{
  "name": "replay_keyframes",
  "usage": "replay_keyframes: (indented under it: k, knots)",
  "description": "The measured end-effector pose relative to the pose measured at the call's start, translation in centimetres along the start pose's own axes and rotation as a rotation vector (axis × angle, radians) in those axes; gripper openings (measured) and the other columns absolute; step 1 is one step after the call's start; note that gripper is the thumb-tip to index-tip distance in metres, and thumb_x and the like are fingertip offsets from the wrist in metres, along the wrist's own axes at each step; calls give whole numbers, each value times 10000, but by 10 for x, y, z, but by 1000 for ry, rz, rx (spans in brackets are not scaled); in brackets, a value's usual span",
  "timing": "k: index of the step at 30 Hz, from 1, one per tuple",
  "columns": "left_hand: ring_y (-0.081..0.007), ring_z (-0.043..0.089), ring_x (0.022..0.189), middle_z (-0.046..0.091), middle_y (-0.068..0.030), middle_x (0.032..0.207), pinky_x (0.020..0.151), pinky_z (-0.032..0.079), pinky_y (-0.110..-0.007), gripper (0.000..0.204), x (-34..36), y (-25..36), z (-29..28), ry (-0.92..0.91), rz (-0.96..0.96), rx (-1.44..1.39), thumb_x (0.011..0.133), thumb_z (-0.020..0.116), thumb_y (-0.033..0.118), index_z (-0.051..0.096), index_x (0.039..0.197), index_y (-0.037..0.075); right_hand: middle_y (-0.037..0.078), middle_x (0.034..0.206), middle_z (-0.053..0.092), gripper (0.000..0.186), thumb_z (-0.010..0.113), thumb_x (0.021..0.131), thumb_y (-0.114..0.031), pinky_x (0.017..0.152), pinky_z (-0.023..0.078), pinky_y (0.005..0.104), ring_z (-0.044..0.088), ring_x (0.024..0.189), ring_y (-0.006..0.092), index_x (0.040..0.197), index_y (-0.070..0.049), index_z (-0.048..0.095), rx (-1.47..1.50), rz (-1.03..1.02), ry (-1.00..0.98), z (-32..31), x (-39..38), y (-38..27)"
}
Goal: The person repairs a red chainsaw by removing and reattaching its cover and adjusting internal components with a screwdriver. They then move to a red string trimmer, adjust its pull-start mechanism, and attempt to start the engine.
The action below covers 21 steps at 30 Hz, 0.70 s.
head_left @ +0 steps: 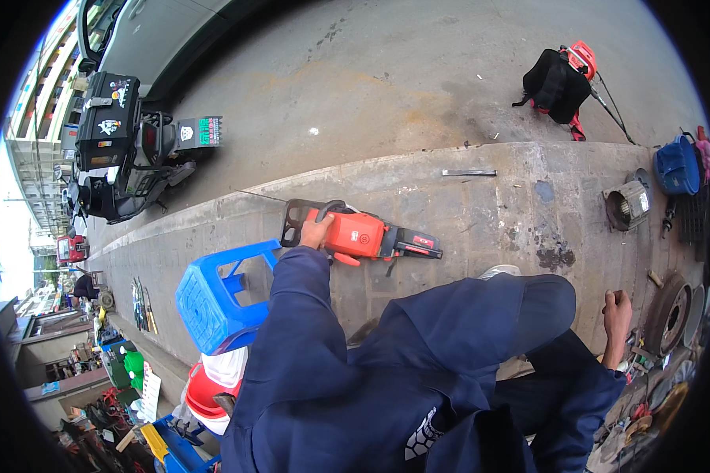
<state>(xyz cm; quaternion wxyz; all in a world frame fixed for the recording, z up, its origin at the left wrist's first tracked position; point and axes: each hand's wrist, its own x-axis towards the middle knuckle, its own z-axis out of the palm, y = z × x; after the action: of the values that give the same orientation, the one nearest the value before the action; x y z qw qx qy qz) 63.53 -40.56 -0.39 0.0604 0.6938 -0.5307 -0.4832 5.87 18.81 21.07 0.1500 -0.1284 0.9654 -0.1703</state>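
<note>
A red and black chainsaw (356,235) lies on the pavement in front of me. My left hand (317,232) is closed round its black handle, beside the black loop at the saw's left end. A thin dark strip reaches out from that end; whether it is the guide bar I cannot tell. Off to the right, beside my knee, my right hand (618,310) is curled into a fist. Anything inside those fingers is too small to make out. A blue plastic stool (213,306) stands by my left forearm.
A flat metal strip (469,173) lies beyond the saw. Far right are a black backpack (558,85) with a red machine, a blue bag (677,165), a metal cylinder (628,206) and a wheel rim (670,314). Left stand a motorcycle (126,154) and a red bucket (205,394).
</note>
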Motion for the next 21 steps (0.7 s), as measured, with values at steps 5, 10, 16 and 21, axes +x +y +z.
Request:
replay_keyframes:
  k: [5,10,16,21]
  knots:
    - [-118,413,400,486,11,554,395,300,-352,363,-14,-23,-24,54,-16,-45,958,828,367,639,820,89,123,699,638,344,651,1040,-285,646,494,380,626,653,192,933,41,635,-7,25,-79,15,18,6]
    - [-150,522,436,587,-28,589,420,387,-360,439,-19,-31,-7,184,112,80,905,851,465,713,839,53,110,694,630,351,645,1044,-289,642,489,369,614,650,177,929,42,634,-13,30,-139,21,28,2]
    - [-244,713,671,742,-141,762,661,560,-414,554,-23,-42,13,330,125,245,840,854,546,802,958,7,104,689,635,353,647,1041,-285,645,491,367,621,652,171,917,46,647,48,11,-120,11,18,-5]
    - [-245,703,681,758,-134,796,651,558,-436,552,-14,-54,4,230,1,201,873,829,526,813,1022,-6,229,807,727,363,674,982,-309,748,547,452,737,767,352,973,53,694,-23,112,5,-15,-19,-6]
